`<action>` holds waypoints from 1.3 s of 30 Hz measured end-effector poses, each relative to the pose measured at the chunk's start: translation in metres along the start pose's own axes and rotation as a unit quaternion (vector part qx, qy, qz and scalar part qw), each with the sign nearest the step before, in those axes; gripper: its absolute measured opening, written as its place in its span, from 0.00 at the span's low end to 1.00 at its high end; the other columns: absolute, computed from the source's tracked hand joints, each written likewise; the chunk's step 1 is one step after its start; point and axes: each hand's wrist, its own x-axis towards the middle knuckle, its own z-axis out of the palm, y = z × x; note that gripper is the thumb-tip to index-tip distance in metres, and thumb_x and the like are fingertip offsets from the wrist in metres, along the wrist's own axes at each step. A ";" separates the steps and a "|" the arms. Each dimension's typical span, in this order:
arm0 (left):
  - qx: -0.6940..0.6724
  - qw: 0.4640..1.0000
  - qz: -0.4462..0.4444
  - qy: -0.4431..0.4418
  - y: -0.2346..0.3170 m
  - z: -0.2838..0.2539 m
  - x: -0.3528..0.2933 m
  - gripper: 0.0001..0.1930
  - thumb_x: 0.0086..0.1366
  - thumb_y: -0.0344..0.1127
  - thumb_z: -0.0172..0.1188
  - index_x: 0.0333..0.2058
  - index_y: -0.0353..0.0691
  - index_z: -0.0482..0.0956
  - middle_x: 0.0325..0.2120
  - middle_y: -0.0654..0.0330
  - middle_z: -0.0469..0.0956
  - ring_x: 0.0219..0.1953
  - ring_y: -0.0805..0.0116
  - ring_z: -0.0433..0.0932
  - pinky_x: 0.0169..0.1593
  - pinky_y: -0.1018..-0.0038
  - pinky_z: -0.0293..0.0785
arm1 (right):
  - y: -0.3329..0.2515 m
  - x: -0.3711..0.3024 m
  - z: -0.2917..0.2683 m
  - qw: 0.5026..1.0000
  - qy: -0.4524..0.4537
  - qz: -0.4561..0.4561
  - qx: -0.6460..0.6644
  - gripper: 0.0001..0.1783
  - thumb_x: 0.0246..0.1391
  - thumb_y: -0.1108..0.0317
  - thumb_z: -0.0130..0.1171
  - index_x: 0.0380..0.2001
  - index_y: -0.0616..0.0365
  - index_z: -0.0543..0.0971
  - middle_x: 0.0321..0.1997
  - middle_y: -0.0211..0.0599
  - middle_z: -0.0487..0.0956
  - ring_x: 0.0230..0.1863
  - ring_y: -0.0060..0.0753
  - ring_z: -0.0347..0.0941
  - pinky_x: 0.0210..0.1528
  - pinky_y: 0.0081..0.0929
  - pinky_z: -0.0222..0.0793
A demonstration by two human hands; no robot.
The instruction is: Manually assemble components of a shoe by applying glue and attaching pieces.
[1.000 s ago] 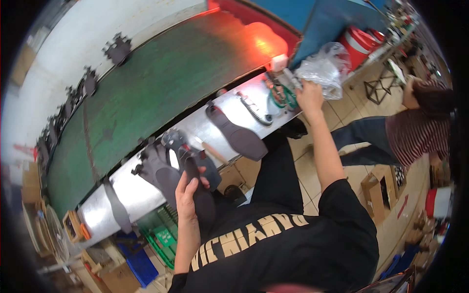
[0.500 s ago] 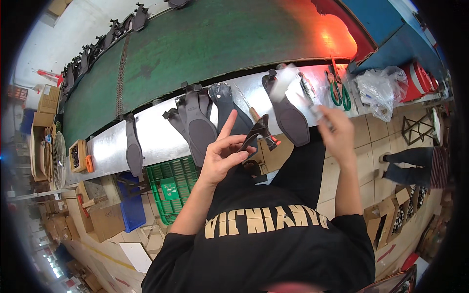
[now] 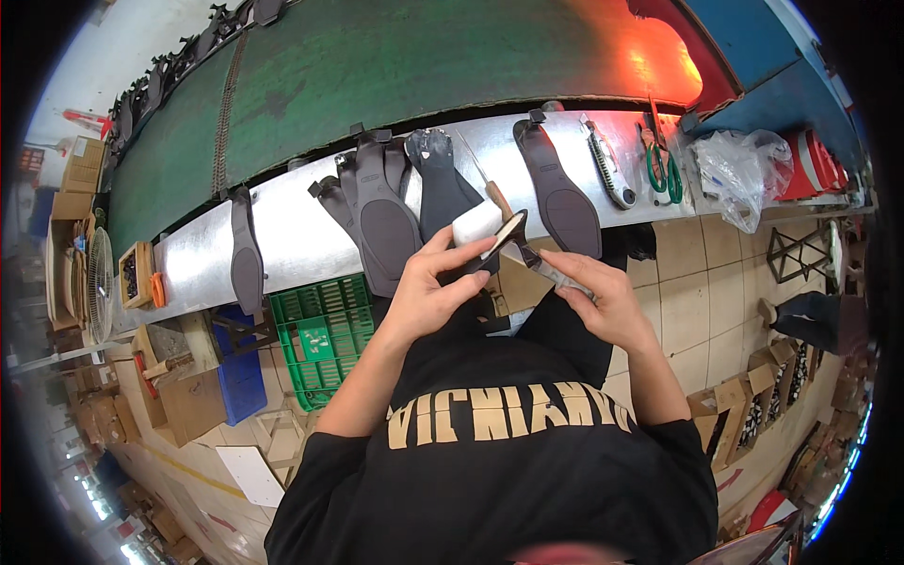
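Note:
My left hand (image 3: 433, 287) pinches a small, dark, curved piece with a pale inner face (image 3: 509, 233) between thumb and fingers. My right hand (image 3: 603, 297) grips a silver-handled tool (image 3: 563, 279) whose far end passes behind the dark piece. A white block-like head (image 3: 477, 222) shows beyond it, apparently part of that tool, though the join is hidden. Beneath the hands, several dark sole-shaped pieces (image 3: 389, 231) hang over the metal ledge. Another sole-shaped piece (image 3: 565, 202) lies to the right. A thin-shafted tool with a wooden handle (image 3: 496, 196) is partly covered.
A green belt (image 3: 377, 71) runs behind the metal ledge (image 3: 311, 226), with a red glow at its right. A box cutter (image 3: 607, 168), green-handled scissors (image 3: 663, 169) and a clear plastic bag (image 3: 744, 169) lie at right. A green crate (image 3: 325, 344) stands below left. Another person's legs (image 3: 810, 320) show at far right.
My right hand has come down and left, bringing the silver-handled tool against or close to the dark piece. My left hand has turned the piece, and its index finger has lowered.

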 end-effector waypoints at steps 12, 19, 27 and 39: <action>0.096 0.988 0.069 0.098 0.005 -0.015 -0.002 0.14 0.56 0.25 0.61 0.42 0.35 0.86 0.47 0.51 0.79 0.44 0.62 0.81 0.47 0.72 0.77 | 0.038 -0.052 -0.064 0.917 -0.007 0.236 0.321 0.20 0.59 0.75 0.55 0.55 0.62 0.77 0.40 0.36 0.81 0.24 0.12 0.65 0.26 0.13 0.62; 0.248 0.959 0.126 0.042 0.015 -0.005 -0.005 0.16 0.48 0.26 0.63 0.39 0.38 0.87 0.50 0.50 0.78 0.36 0.66 0.81 0.41 0.75 0.76 | -0.028 -0.027 -0.088 0.959 -0.055 0.081 0.265 0.23 0.66 0.58 0.49 0.50 0.67 0.79 0.34 0.38 0.81 0.21 0.11 0.62 0.24 0.13 0.58; 0.273 0.949 0.152 0.034 0.010 0.002 -0.010 0.13 0.45 0.29 0.64 0.34 0.39 0.86 0.49 0.52 0.79 0.33 0.63 0.80 0.39 0.71 0.77 | -0.053 0.004 -0.062 0.966 -0.119 0.052 0.224 0.26 0.70 0.55 0.43 0.43 0.68 0.82 0.35 0.38 0.83 0.35 0.24 0.76 0.40 0.23 0.72; 0.257 0.954 0.151 0.021 0.013 0.002 -0.008 0.14 0.44 0.25 0.64 0.33 0.36 0.86 0.48 0.51 0.80 0.31 0.66 0.81 0.37 0.75 0.76 | -0.049 0.013 -0.055 0.974 -0.151 0.036 0.167 0.28 0.70 0.51 0.43 0.41 0.63 0.85 0.25 0.34 0.81 0.26 0.20 0.73 0.32 0.21 0.68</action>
